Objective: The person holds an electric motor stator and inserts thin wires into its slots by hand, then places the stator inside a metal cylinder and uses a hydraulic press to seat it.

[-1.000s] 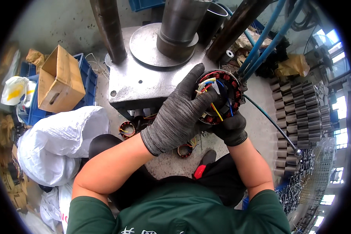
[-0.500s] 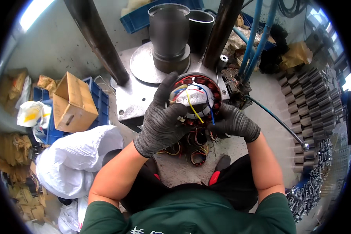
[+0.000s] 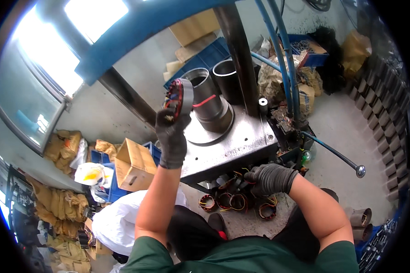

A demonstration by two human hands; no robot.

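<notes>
Above the press's steel plate (image 3: 241, 145), the left hand (image 3: 172, 136) is closed round a ring-shaped wound stator (image 3: 180, 95), copper coils and red wire showing. Held edge-on in a knit glove, it could slip. The right hand (image 3: 271, 178) rests, fingers curled, on loose stators (image 3: 228, 200) on the floor; whether it grips one I cannot tell.

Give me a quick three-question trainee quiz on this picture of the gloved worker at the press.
1. True or false: the left hand holds the round wound stator with copper coils raised beside the grey steel cylinder.
2. The right hand rests on: A) the cardboard box, B) the pile of stators under the grey metal press table.
3. What colour are the gloves?

Key: 1 true; 2 B; 3 dark grey.
</notes>
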